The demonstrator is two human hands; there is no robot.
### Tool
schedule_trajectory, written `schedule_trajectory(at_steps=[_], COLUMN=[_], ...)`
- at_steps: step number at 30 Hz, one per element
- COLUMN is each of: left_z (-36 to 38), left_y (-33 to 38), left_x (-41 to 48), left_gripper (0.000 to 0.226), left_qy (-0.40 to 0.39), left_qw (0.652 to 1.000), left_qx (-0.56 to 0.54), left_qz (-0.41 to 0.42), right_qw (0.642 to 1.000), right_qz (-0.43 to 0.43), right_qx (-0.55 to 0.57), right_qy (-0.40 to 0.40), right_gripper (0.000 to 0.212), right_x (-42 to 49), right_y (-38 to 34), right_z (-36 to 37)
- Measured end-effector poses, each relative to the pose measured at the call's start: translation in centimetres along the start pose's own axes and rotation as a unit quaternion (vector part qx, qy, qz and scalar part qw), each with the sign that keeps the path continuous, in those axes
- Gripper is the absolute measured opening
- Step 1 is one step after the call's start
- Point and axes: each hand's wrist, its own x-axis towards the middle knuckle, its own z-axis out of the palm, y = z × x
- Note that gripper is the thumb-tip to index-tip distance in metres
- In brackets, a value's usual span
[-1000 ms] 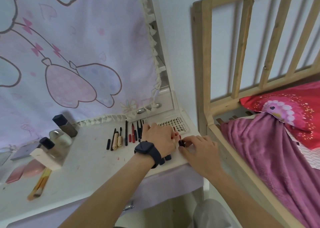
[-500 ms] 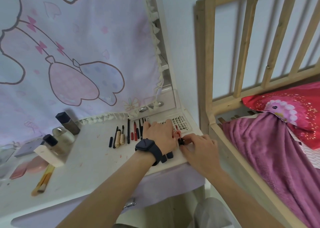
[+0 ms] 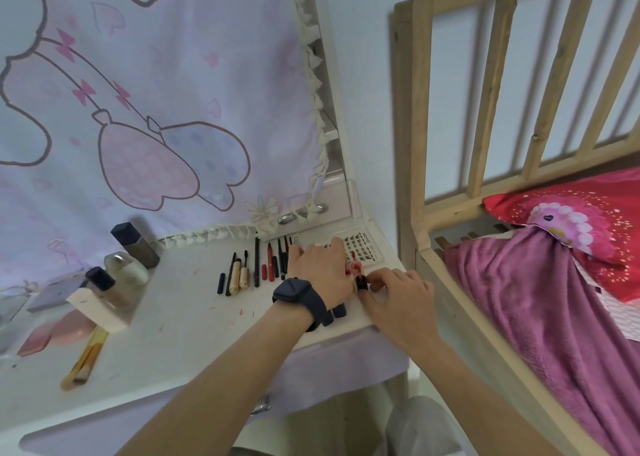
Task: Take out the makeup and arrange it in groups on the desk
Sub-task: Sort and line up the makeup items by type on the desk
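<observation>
While the right grip [image 3: 398, 300] pinches a small black tube [image 3: 362, 282] at the counter's [image 3: 173, 317] edge, the left grip [image 3: 322, 265] rests against red tubes [image 3: 355, 267]; I cannot tell whether it holds anything.

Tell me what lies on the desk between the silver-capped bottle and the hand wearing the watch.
A row of pencils and slim makeup sticks lies side by side there, nearer the left hand than the bottle; the head view shows it.

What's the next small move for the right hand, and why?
Probably set the small red-and-black tube down by the left hand: the right hand pinches its black end near the desk edge, and the pencils already lie in a row further left.
</observation>
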Motion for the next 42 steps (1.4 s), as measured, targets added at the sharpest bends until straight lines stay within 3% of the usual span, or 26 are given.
schedule_trajectory(at_steps=[16, 20, 24, 30, 35, 42], left_z=[-0.9, -2.0, -3.5, -3.8, -1.2, 2.5], left_y=[-0.3, -1.0, -3.0, -7.2, -11.6, -18.7], left_x=[-0.2, -0.8, -2.1, -5.9, -10.2, -16.2], left_gripper=[0.023, 0.033, 0.022, 0.017, 0.018, 0.019], left_qy=[-0.023, 0.009, 0.055, 0.121, 0.131, 0.117], left_qw=[1.0, 1.0, 0.996, 0.977, 0.961, 0.94], left_qx=[0.001, -0.022, -0.066, -0.158, -0.201, -0.217], left_qz=[0.004, -0.008, -0.02, -0.073, -0.141, -0.237], right_qw=[0.999, 0.996, 0.994, 0.992, 0.978, 0.95], right_qz=[0.009, 0.009, 0.014, -0.067, -0.152, -0.219], right_qx=[0.014, 0.022, 0.044, 0.095, 0.121, 0.114], right_qy=[-0.044, -0.089, -0.099, -0.057, -0.078, -0.193], right_gripper=[0.023, 0.027, 0.027, 0.02, 0.017, 0.018], right_x=[-0.2, -0.4, -1.5, -3.4, -4.8, -6.8], right_y=[-0.4, -0.5, -0.8, -4.4, -9.2, -14.9], right_z=[-1.1, -2.4, -4.6, -7.6, -6.7, -0.1])
